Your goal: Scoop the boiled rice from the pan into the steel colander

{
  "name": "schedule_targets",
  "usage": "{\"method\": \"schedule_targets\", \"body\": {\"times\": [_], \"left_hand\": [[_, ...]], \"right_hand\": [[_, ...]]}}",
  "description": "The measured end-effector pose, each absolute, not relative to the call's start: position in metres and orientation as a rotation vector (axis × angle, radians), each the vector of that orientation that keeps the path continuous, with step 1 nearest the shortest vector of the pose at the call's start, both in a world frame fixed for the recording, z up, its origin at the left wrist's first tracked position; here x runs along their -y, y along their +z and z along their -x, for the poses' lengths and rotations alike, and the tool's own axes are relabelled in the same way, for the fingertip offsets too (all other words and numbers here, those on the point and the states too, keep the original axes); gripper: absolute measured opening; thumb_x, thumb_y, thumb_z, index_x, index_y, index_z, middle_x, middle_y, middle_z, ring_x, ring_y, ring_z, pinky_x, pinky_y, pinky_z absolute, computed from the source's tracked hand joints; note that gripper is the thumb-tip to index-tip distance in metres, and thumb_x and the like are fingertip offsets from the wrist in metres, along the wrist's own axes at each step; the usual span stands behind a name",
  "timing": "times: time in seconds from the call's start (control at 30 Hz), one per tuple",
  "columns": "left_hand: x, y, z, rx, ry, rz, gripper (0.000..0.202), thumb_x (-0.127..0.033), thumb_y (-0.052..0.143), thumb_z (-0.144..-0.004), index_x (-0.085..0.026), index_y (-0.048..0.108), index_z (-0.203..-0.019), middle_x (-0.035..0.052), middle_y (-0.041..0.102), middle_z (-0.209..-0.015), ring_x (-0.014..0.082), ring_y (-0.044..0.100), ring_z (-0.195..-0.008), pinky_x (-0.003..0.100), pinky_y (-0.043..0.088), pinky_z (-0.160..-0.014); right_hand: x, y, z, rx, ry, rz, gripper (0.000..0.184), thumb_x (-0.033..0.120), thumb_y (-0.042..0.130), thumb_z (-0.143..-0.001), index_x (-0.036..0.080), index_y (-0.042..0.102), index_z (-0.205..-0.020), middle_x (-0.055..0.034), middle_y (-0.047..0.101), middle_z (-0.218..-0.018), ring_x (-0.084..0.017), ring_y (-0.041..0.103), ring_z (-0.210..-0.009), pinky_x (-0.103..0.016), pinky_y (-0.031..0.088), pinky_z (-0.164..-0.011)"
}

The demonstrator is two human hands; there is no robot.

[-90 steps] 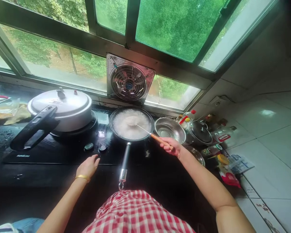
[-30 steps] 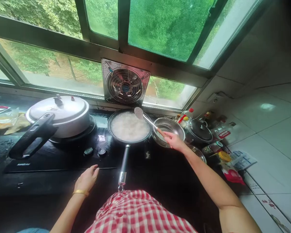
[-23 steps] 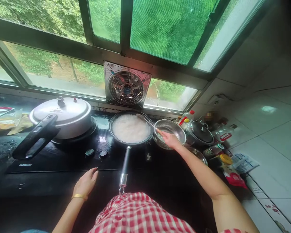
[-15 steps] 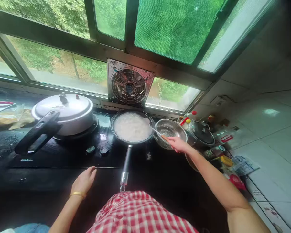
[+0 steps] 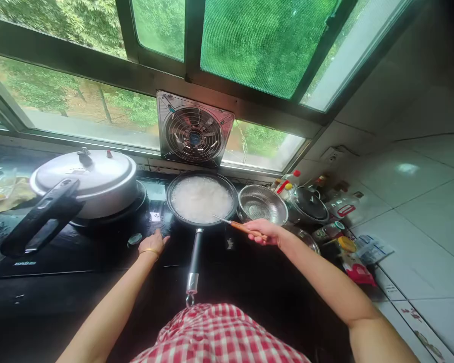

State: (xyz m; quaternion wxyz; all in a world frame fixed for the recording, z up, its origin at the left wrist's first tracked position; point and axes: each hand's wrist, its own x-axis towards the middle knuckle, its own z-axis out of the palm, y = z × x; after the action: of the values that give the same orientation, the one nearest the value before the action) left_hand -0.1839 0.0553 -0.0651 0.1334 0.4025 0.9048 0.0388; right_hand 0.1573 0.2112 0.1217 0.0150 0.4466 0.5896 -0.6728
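A black frying pan (image 5: 202,200) full of white, foamy rice and water sits on the right burner of a black stove (image 5: 79,242). My right hand (image 5: 265,232) is closed on the orange handle of a metal ladle (image 5: 230,224), whose bowl end dips into the pan's near right side. My left hand (image 5: 152,243), with a gold bangle at the wrist, reaches to the stove's knob by the pan; the fingers curl over it and hide it.
A pressure cooker (image 5: 85,181) with a long black handle stands on the left burner. A steel strainer bowl (image 5: 262,204) sits right of the pan, then a lidded pot (image 5: 307,205), bottles and packets (image 5: 353,264). An exhaust fan (image 5: 192,132) is set in the window.
The ladle went from raised over the pan's far rim back down into the near side. My left hand moved forward from the counter edge onto the stove knob.
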Motion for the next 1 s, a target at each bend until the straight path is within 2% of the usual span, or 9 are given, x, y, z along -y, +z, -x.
{"method": "schedule_targets", "body": {"times": [0.17,0.33,0.4,0.5,0.57,0.7,0.8,0.9,1.0], "left_hand": [[-0.055,-0.064,0.186,-2.598,0.009,-1.28,0.043,-0.033,0.031,-0.089,-0.009,0.046,-0.121,0.0216,0.063,-0.098,0.0303,0.063,-0.091,0.04,0.047,-0.075],[-0.044,-0.053,0.196,-2.47,-0.061,-1.55,0.043,-0.017,0.038,-0.084,-0.018,0.05,-0.126,0.0157,0.059,-0.109,0.025,0.058,-0.102,0.036,0.042,-0.087],[-0.036,-0.05,0.195,-2.481,-0.018,-1.584,0.045,-0.016,0.039,-0.083,-0.019,0.049,-0.127,0.0154,0.056,-0.117,0.0269,0.056,-0.105,0.039,0.041,-0.09],[-0.018,-0.045,0.171,-2.48,0.445,-1.436,0.046,-0.027,0.041,-0.085,-0.013,0.046,-0.129,0.0196,0.045,-0.131,0.0313,0.05,-0.112,0.047,0.035,-0.097],[-0.002,-0.039,0.138,-2.211,0.879,-1.13,0.048,-0.036,0.041,-0.086,-0.011,0.046,-0.127,0.0197,0.049,-0.127,0.0287,0.052,-0.111,0.044,0.035,-0.099],[0.02,-0.016,0.06,-1.282,1.196,-0.335,0.059,-0.057,0.038,-0.085,-0.016,0.037,-0.128,0.0141,0.062,-0.1,0.022,0.063,-0.078,0.038,0.05,-0.075],[0.016,0.0,0.027,-0.951,1.273,-0.122,0.046,-0.048,0.043,-0.087,-0.017,0.042,-0.121,0.0096,0.063,-0.088,0.017,0.063,-0.065,0.029,0.051,-0.06],[0.002,0.005,0.019,-0.874,1.323,-0.011,0.03,-0.036,0.048,-0.088,-0.02,0.047,-0.113,-0.0011,0.054,-0.065,0.008,0.049,-0.043,0.017,0.04,-0.04],[-0.006,0.005,0.017,-0.877,1.364,0.034,0.022,-0.032,0.049,-0.088,-0.019,0.051,-0.106,-0.0053,0.045,-0.056,0.0042,0.037,-0.035,0.013,0.028,-0.033]], "right_hand": [[-0.206,0.099,-0.132,-1.512,-2.409,-1.277,0.028,0.02,0.036,-0.092,0.013,0.05,-0.115,0.0019,0.053,-0.055,-0.003,0.042,-0.032,-0.007,0.025,-0.027],[-0.201,0.072,-0.12,-1.394,-2.637,-1.164,0.026,0.021,0.038,-0.092,0.014,0.048,-0.115,0.002,0.055,-0.055,-0.004,0.042,-0.031,-0.008,0.027,-0.027],[-0.198,0.063,-0.118,-1.376,-2.697,-1.143,0.027,0.021,0.038,-0.092,0.014,0.048,-0.116,0.0017,0.055,-0.056,-0.004,0.043,-0.032,-0.009,0.028,-0.027],[-0.192,0.053,-0.118,-1.364,-2.76,-1.102,0.029,0.022,0.04,-0.091,0.014,0.047,-0.118,0.0019,0.055,-0.056,-0.004,0.042,-0.031,-0.009,0.027,-0.027],[-0.19,0.049,-0.12,-1.392,-2.796,-1.082,0.031,0.022,0.042,-0.091,0.015,0.047,-0.12,0.0019,0.055,-0.057,-0.004,0.042,-0.031,-0.01,0.028,-0.027],[-0.186,0.049,-0.129,-1.473,-2.861,-1.066,0.034,0.018,0.042,-0.089,0.013,0.047,-0.123,0.0009,0.056,-0.058,-0.004,0.044,-0.033,-0.011,0.028,-0.028],[-0.185,0.055,-0.141,-1.493,-2.871,-1.088,0.035,0.018,0.042,-0.089,0.013,0.046,-0.123,0.0009,0.056,-0.058,-0.004,0.044,-0.032,-0.011,0.027,-0.028],[-0.183,0.061,-0.155,-1.488,-2.88,-1.144,0.034,0.017,0.043,-0.089,0.012,0.046,-0.122,0.0004,0.056,-0.059,-0.004,0.043,-0.033,-0.011,0.027,-0.028],[-0.18,0.066,-0.167,-1.451,-2.89,-1.183,0.034,0.016,0.042,-0.089,0.011,0.046,-0.123,0.0006,0.056,-0.058,-0.004,0.043,-0.033,-0.011,0.027,-0.028]]}}
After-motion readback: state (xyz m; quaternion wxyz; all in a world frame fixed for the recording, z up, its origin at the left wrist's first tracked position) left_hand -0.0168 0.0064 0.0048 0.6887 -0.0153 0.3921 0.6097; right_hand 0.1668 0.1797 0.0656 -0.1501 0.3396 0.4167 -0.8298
